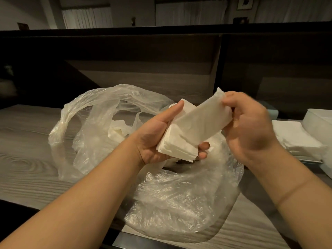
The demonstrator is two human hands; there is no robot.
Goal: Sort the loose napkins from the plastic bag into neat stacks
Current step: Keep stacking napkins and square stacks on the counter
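A grey wood-grain tabletop (pixel 27 141) meets a dark panelled partition (pixel 143 72) at its far edge. Beyond, pale curtains (pixel 88 18) hang under dim warm light, with a framed picture (pixel 245 2) far right.

left side: bare wood-grain tabletop (pixel 27 141) lies open beside the plastic bag (pixel 179 200).
centre: the crumpled bag sprawls across the middle of the table, its raised loop (pixel 100 97) standing up at the far left.
above the bag: both hands fill this space, the left hand (pixel 154 139) holding a napkin bundle (pixel 177 146) and the right hand (pixel 249 126) pinching one napkin (pixel 203 121).
right side: a napkin stack (pixel 296 139) and a white container (pixel 321 126) crowd the table edge.
back: a dark wall panel (pixel 143 56) closes off the far side.
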